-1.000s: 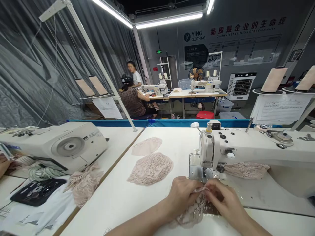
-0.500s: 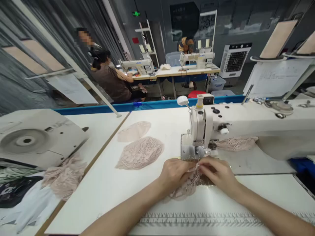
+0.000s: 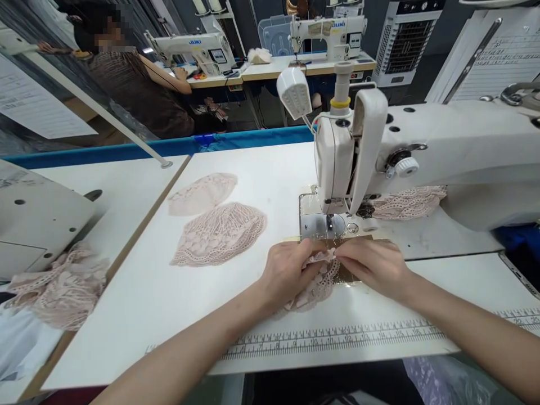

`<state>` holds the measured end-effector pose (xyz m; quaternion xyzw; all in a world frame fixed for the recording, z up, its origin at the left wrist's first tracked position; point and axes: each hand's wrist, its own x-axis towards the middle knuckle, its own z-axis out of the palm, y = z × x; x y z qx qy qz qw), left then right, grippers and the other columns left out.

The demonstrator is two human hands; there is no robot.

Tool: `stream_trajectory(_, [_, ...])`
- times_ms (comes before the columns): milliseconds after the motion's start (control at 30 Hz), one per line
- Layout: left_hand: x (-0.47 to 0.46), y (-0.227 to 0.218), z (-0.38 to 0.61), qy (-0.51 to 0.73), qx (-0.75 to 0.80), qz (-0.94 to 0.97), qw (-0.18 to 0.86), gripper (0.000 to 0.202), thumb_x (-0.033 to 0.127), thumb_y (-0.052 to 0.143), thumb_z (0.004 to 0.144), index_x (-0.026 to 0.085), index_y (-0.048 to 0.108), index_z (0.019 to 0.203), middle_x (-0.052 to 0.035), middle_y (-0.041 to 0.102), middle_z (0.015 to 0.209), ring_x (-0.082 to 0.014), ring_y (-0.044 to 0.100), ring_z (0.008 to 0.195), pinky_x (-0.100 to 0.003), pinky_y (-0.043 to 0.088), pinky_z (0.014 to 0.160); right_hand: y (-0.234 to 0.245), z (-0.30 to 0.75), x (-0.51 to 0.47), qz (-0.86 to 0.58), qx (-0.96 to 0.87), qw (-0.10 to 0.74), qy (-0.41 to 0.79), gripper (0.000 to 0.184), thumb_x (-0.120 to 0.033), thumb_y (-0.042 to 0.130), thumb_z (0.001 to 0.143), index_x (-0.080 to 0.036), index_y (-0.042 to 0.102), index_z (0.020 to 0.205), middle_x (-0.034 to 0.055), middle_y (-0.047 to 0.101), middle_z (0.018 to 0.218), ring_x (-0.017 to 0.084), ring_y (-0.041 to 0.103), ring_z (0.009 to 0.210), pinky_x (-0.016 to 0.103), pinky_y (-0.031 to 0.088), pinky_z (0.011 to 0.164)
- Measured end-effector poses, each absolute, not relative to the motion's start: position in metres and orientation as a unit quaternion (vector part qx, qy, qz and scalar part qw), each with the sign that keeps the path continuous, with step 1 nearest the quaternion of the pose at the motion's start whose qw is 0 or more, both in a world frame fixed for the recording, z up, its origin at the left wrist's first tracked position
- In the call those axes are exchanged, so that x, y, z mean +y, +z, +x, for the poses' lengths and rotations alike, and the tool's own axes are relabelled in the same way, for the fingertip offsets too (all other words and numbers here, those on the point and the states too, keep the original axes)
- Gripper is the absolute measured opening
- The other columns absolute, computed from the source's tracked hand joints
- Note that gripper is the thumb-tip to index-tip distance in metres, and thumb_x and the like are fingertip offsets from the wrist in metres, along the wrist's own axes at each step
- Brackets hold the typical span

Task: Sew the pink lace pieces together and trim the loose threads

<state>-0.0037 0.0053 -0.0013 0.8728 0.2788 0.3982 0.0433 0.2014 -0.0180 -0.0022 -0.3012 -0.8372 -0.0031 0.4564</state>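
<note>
In front of the sewing machine's (image 3: 343,163) needle area, a pink lace piece (image 3: 314,292) is gathered between my two hands. My left hand (image 3: 291,267) is closed on its left side, thumb and fingers pinching the upper edge. From the right, my right hand (image 3: 375,261) pinches the same edge with its fingertips. The lower scalloped part hangs down onto the white table. Just beyond my fingers is the metal needle plate (image 3: 314,225). Two more cup-shaped pieces lie flat to the left: a scalloped lace piece (image 3: 221,233) and a paler, smoother piece (image 3: 205,194).
More lace (image 3: 409,202) lies under the machine arm. A crumpled lace pile (image 3: 67,287) sits beside another machine (image 3: 37,219) at left. A printed ruler (image 3: 320,338) runs along the front edge. A co-worker (image 3: 130,84) sits at machines beyond the blue cloth edge (image 3: 253,138).
The camera view has tilted down and come closer, so the table and machine look larger. Both hands keep their pinch on the lace in nearly the same place before the needle plate.
</note>
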Motion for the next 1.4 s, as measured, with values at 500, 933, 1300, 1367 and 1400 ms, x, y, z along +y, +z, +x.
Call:
stream_trajectory(500, [0.002, 0.006, -0.002, 0.399, 0.215, 0.887, 0.088, 0.02, 0.015, 0.054, 0.091, 0.014, 0.053, 0.111, 0.0051, 0.065, 0.062, -0.0069, 0.054, 0.044, -0.019, 0.046, 0.047, 0.008, 0.206, -0.021, -0.236, -0.87, 0.424, -0.088, 0.015, -0.003, 0.064, 0.082, -0.011, 0.064, 0.096, 0.0049, 0.073, 0.076, 0.012, 0.068, 0.067, 0.021, 0.059, 0.059])
stream_trajectory(933, [-0.006, 0.005, -0.001, 0.389, 0.202, 0.892, 0.111, 0.018, 0.016, 0.052, 0.092, 0.018, 0.062, 0.107, 0.0049, 0.068, 0.062, -0.007, 0.055, 0.045, -0.019, 0.045, 0.048, 0.031, 0.212, -0.026, -0.095, -0.891, 0.341, -0.284, 0.01, -0.018, 0.07, 0.081, -0.022, 0.073, 0.073, -0.0004, 0.071, 0.067, 0.013, 0.067, 0.066, 0.022, 0.061, 0.064])
stream_trajectory(1300, [-0.009, 0.008, 0.003, 0.212, 0.399, 0.875, 0.175, 0.006, 0.02, 0.064, 0.085, 0.02, 0.069, 0.081, 0.0037, 0.067, 0.057, -0.0126, 0.057, 0.047, -0.026, 0.044, 0.049, 0.003, 0.205, -0.019, -0.347, -0.859, 0.359, 0.113, 0.01, -0.012, 0.055, 0.091, -0.017, 0.064, 0.088, -0.0029, 0.068, 0.067, 0.007, 0.06, 0.054, 0.019, 0.047, 0.048])
stream_trajectory(1367, [-0.006, 0.003, 0.005, 0.217, 0.423, 0.871, 0.124, 0.016, 0.024, 0.067, 0.084, 0.018, 0.065, 0.099, 0.0026, 0.069, 0.065, -0.014, 0.059, 0.052, -0.028, 0.045, 0.055, -0.003, 0.203, -0.014, -0.4, -0.835, 0.347, 0.149, 0.011, -0.014, 0.056, 0.09, -0.016, 0.066, 0.086, -0.0029, 0.068, 0.066, 0.008, 0.06, 0.053, 0.02, 0.046, 0.049])
stream_trajectory(1400, [-0.006, 0.002, 0.006, 0.222, 0.435, 0.866, 0.104, 0.031, 0.026, 0.069, 0.082, 0.016, 0.059, 0.11, 0.0002, 0.072, 0.075, -0.0157, 0.062, 0.06, -0.03, 0.047, 0.06, -0.004, 0.203, -0.011, -0.427, -0.826, 0.335, 0.151, 0.012, -0.015, 0.056, 0.09, -0.016, 0.067, 0.085, -0.003, 0.067, 0.064, 0.008, 0.059, 0.052, 0.02, 0.045, 0.049])
